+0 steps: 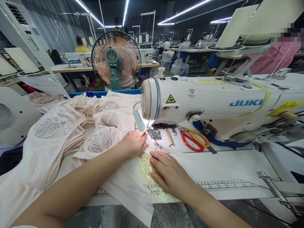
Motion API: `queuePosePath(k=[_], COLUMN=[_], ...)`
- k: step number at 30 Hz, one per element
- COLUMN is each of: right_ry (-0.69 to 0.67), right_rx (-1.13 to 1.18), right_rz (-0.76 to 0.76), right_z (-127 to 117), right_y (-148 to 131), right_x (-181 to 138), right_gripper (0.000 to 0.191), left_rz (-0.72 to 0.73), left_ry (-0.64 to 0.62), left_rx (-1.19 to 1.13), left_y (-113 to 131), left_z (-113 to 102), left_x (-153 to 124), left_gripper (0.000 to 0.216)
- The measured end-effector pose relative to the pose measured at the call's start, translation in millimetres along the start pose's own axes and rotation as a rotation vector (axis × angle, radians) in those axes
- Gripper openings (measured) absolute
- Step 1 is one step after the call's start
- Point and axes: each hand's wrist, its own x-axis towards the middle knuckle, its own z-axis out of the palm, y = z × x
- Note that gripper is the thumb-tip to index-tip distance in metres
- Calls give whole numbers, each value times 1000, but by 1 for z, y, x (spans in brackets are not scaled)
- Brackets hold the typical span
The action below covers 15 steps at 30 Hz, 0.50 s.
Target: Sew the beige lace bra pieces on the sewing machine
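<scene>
My left hand (135,142) lies flat on a cream fabric piece (123,186), fingers together, just left of the needle and presser foot (151,131) of a white Juki sewing machine (213,101). My right hand (169,174) rests flat with fingers stretched out on the same fabric, over a lace part (145,166) in front of the needle. Both hands press the cloth against the machine bed. Neither hand holds a tool.
A pile of cream lace garment pieces (71,126) lies to the left. Red and orange scissors (193,139) rest on the bed behind the needle. A standing fan (116,60) is at the back. Other people sit at distant machines.
</scene>
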Motion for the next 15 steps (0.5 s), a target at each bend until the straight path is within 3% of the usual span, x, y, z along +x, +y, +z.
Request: queuePosePath(k=[6, 11, 15], right_ry=[24, 70, 167], right_rx=[59, 132, 156], right_rz=[-16, -30, -8], right_z=[3, 3, 0], right_y=[1, 1, 3], right_x=[2, 0, -6], right_gripper=[27, 21, 21], left_rz=[218, 271, 344], left_ry=[200, 210, 203], left_rx=[76, 27, -95], left_y=[11, 25, 26], left_z=[1, -1, 2], left_x=[-15, -32, -35], left_gripper=[22, 21, 39])
